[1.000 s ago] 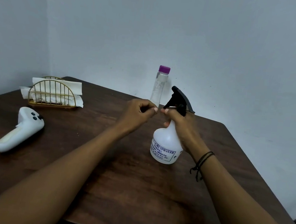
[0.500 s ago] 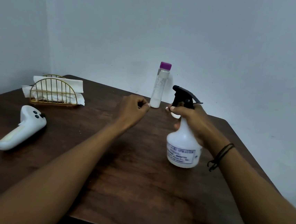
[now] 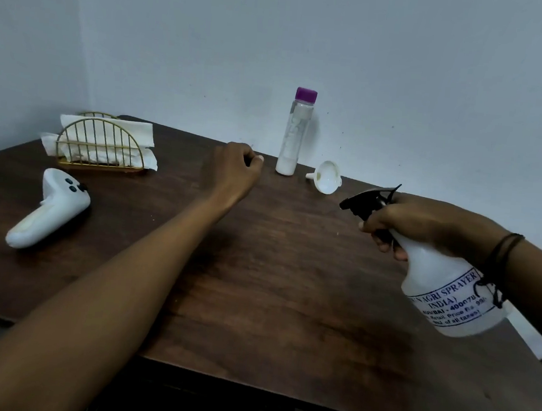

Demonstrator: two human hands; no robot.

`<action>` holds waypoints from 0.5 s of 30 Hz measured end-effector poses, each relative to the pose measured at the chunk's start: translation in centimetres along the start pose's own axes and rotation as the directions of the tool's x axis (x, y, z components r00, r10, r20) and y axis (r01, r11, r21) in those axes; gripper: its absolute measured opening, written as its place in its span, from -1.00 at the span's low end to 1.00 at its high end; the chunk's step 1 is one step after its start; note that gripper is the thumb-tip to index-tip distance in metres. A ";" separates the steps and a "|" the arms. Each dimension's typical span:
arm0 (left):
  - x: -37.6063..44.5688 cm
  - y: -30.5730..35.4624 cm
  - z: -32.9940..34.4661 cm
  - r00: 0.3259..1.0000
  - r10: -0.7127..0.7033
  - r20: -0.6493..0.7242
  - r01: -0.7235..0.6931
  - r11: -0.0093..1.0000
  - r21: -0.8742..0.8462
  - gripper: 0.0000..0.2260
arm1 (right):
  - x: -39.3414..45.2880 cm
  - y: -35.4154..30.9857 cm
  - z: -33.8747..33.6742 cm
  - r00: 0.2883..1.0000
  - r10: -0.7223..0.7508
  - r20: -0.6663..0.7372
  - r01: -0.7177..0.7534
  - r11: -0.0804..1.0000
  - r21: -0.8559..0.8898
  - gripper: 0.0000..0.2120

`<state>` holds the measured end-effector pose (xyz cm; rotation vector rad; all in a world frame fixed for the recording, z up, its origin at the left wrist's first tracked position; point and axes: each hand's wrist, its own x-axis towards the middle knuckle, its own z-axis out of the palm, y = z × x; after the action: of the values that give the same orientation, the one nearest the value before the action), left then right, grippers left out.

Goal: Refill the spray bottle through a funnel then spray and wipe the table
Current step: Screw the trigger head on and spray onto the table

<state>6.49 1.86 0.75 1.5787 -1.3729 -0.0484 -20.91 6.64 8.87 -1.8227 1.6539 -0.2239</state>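
Table: dark wood grain, matt with faint sheen. Spray bottle: white translucent plastic, black plastic trigger head. Funnel: white plastic, smooth. Napkin holder: gold metal wire holding paper napkins. Controller: glossy white plastic.

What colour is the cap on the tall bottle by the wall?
Purple cap, clearest in the head view.

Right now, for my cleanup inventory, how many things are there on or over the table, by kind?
Bottles: 2 (spray bottle, purple-capped bottle)
Funnels: 1
Napkin holders: 1
Controllers: 1
Total: 5
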 end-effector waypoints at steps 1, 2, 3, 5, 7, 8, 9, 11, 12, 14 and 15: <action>0.0 0.0 0.0 1.000 -0.003 0.007 0.003 1.000 0.005 -0.74 | -0.1 0.2 0.1 1.000 -0.010 -0.018 0.009 0.999 -0.044 -0.78; -0.1 0.1 -0.1 1.000 -0.004 0.014 0.004 1.000 0.011 -0.74 | -0.4 0.2 0.1 0.999 -0.015 -0.029 0.013 0.998 -0.069 -0.80; -0.2 0.1 0.0 1.000 -0.003 0.021 0.003 1.000 0.015 -0.74 | -0.6 0.2 0.1 1.000 -0.023 -0.019 0.021 0.997 -0.073 -0.82; -0.4 0.3 0.1 1.000 -0.001 0.030 0.000 1.000 0.021 -0.73 | -0.8 -0.1 0.1 0.999 -0.037 0.012 0.038 0.997 -0.068 -0.81; -0.6 0.4 0.2 0.999 0.000 0.032 0.000 1.000 0.021 -0.73 | -0.8 -0.4 0.3 0.999 -0.033 0.031 0.035 0.996 -0.076 -0.82; -0.6 0.4 0.2 0.999 0.002 0.035 -0.003 1.000 0.019 -0.73 | -0.7 -0.5 0.4 0.999 -0.027 0.035 0.029 0.997 -0.070 -0.77; -0.6 0.4 0.2 0.999 0.005 0.041 -0.006 1.000 0.021 -0.73 | -0.6 -0.4 0.5 0.999 -0.026 0.035 0.027 0.998 -0.055 -0.75; -0.7 0.5 0.1 0.998 0.011 0.058 -0.013 0.999 0.034 -0.72 | -0.4 -0.7 0.8 0.999 -0.043 0.030 0.045 0.998 -0.051 -0.79; -0.7 0.5 0.2 0.998 0.014 0.065 -0.017 0.999 0.037 -0.72 | -0.4 -0.8 0.8 0.998 -0.052 0.032 0.053 0.997 -0.055 -0.85; -0.7 0.4 0.3 0.997 0.022 0.074 -0.025 0.999 0.042 -0.71 | -0.3 -1.0 0.9 0.997 -0.061 0.052 0.064 0.997 -0.050 -0.91; -0.7 0.3 0.4 0.997 0.027 0.078 -0.030 0.999 0.042 -0.70 | 0.1 -0.9 0.7 0.997 -0.056 0.056 0.058 0.998 -0.033 -0.86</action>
<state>5.82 2.18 0.39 1.6073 -1.4652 -0.0641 -19.80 6.82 8.82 -1.8869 1.5785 -0.1686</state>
